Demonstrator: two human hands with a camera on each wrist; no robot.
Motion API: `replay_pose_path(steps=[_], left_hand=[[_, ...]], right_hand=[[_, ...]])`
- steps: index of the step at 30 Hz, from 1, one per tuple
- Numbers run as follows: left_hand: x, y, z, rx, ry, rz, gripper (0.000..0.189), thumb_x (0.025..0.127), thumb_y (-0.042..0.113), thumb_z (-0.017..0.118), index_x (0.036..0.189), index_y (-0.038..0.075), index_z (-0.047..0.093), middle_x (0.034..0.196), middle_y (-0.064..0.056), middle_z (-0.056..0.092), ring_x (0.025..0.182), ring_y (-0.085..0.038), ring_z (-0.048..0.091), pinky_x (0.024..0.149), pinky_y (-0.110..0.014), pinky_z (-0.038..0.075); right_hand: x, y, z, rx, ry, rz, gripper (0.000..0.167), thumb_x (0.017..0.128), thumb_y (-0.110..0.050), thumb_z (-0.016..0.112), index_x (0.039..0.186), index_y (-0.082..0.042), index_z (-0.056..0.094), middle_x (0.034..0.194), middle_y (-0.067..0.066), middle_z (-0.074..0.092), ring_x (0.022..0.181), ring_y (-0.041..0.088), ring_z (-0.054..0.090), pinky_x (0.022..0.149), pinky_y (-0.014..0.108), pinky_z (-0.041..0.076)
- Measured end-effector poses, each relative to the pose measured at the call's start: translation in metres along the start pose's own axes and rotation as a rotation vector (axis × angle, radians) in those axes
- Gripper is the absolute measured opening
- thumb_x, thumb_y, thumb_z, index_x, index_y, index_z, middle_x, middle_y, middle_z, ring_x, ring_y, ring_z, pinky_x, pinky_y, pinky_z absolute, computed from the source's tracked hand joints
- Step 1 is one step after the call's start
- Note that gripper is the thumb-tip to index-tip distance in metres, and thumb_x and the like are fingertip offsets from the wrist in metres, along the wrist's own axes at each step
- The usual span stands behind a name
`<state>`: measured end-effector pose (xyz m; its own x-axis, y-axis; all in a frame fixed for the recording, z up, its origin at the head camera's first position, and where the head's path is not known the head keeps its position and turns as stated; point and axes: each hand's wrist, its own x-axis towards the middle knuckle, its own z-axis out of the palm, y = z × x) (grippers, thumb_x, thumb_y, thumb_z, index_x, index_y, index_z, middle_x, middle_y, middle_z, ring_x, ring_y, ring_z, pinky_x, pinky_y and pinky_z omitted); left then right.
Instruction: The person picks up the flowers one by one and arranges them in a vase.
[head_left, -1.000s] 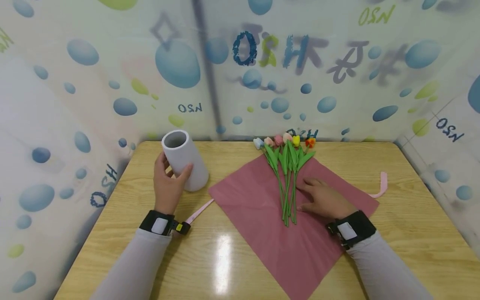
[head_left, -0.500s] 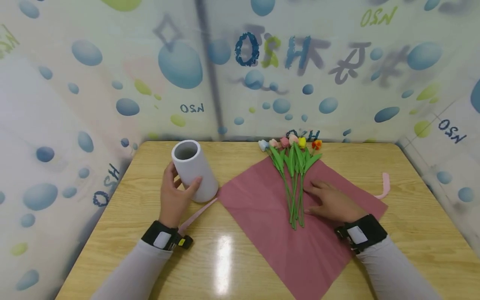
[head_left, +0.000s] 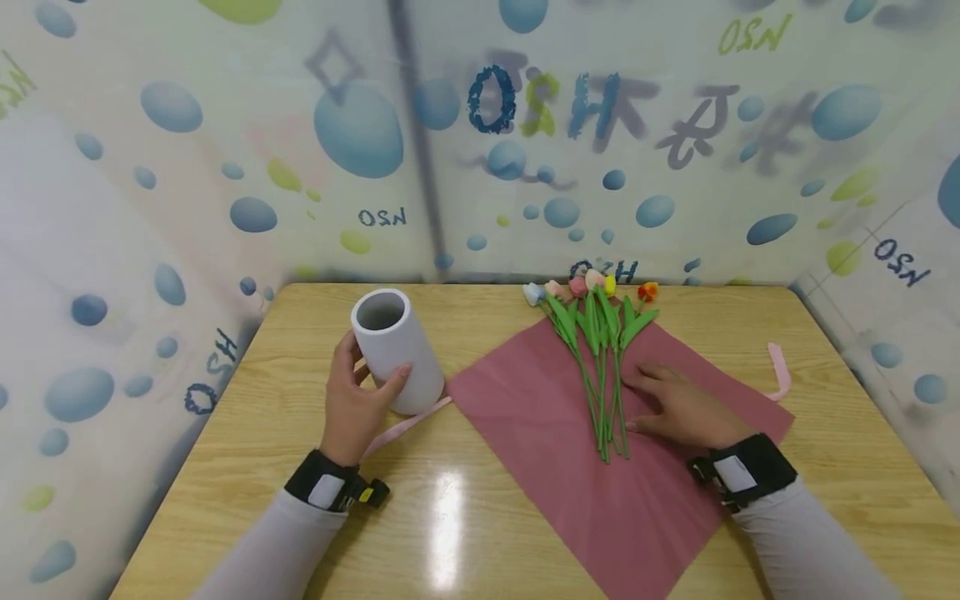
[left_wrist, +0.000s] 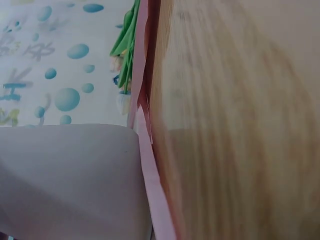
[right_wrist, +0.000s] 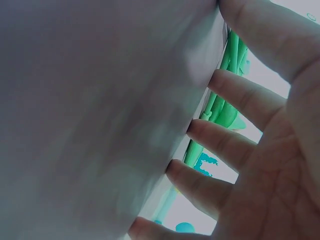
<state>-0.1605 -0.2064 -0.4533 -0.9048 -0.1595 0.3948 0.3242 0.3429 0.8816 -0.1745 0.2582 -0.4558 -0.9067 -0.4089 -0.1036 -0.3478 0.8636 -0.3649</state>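
Note:
A white cylindrical vase [head_left: 405, 367] stands on the left part of the table, its round mouth facing up. My left hand [head_left: 356, 408] grips it from the left, thumb across its front and fingers behind. The vase wall [left_wrist: 70, 175] fills the lower left of the left wrist view. To the right, several artificial tulips [head_left: 603, 367] with green stems lie on a square of dusky-pink wrapping paper [head_left: 555, 442]. My right hand [head_left: 686, 408] rests on that paper just right of the stems. In the right wrist view its spread fingertips [right_wrist: 220, 80] press on the paper.
A pale pink ribbon [head_left: 408, 429] runs under the paper; one end lies by the vase's base, the other ribbon end [head_left: 780, 371] shows at the right. The wooden table [head_left: 262, 500] meets a patterned wall covering [head_left: 442, 192] at the back.
My left hand has brought the vase rightward and nearer, beside the paper's left corner. The paper, the tulips and my right hand have shifted right together.

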Motion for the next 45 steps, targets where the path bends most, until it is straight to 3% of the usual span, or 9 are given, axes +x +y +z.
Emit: replay_pose_path(steps=[9,20,27,29,35,45], left_hand=[[-0.009,0.006,0.005,0.001,-0.046,-0.017,0.080,0.088,0.011,0.082,0.156,0.025,0.042,0.148,-0.001,0.052,0.131,-0.017,0.051,0.107,-0.054,0.046],[-0.022,0.016,0.013,-0.022,-0.131,-0.006,0.086,0.085,0.008,0.084,0.157,0.025,0.040,0.149,-0.001,0.053,0.132,-0.014,0.051,0.110,-0.051,0.045],[-0.030,0.020,0.017,-0.036,-0.180,0.036,0.085,0.083,0.004,0.084,0.156,0.021,0.043,0.150,-0.001,0.053,0.132,-0.013,0.051,0.108,-0.030,0.047],[-0.032,0.020,0.018,-0.040,-0.193,0.047,0.085,0.083,0.004,0.084,0.155,0.020,0.044,0.149,-0.002,0.053,0.133,-0.013,0.051,0.108,-0.033,0.047],[-0.036,0.023,0.023,-0.056,-0.231,0.069,0.085,0.081,0.004,0.085,0.154,0.019,0.044,0.150,-0.002,0.054,0.135,-0.013,0.050,0.108,-0.057,0.046],[-0.039,0.025,0.026,-0.049,-0.255,0.060,0.086,0.083,0.007,0.085,0.155,0.020,0.041,0.152,-0.004,0.051,0.138,-0.015,0.048,0.111,-0.060,0.043]], right_hand=[[-0.004,0.014,0.000,-0.014,-0.017,0.052,0.074,0.088,-0.040,0.081,0.149,-0.007,0.056,0.157,0.033,0.042,0.145,0.054,0.038,0.109,0.066,0.044],[-0.008,0.018,-0.007,-0.014,-0.023,0.057,0.074,0.087,-0.041,0.082,0.148,-0.007,0.057,0.156,0.033,0.043,0.144,0.055,0.038,0.109,0.067,0.043],[-0.006,0.020,-0.007,-0.020,-0.031,0.073,0.077,0.086,-0.043,0.083,0.148,-0.008,0.057,0.156,0.033,0.043,0.144,0.055,0.038,0.109,0.067,0.044],[-0.006,0.021,-0.007,-0.020,-0.032,0.074,0.078,0.086,-0.044,0.083,0.149,-0.008,0.056,0.156,0.032,0.043,0.144,0.054,0.039,0.109,0.067,0.044],[-0.004,0.023,-0.010,-0.022,-0.033,0.070,0.076,0.086,-0.041,0.084,0.148,-0.006,0.057,0.154,0.033,0.044,0.142,0.055,0.041,0.109,0.067,0.044],[-0.002,0.027,-0.012,-0.024,-0.040,0.048,0.078,0.086,-0.040,0.084,0.148,-0.003,0.055,0.154,0.034,0.044,0.142,0.056,0.041,0.110,0.067,0.043]])
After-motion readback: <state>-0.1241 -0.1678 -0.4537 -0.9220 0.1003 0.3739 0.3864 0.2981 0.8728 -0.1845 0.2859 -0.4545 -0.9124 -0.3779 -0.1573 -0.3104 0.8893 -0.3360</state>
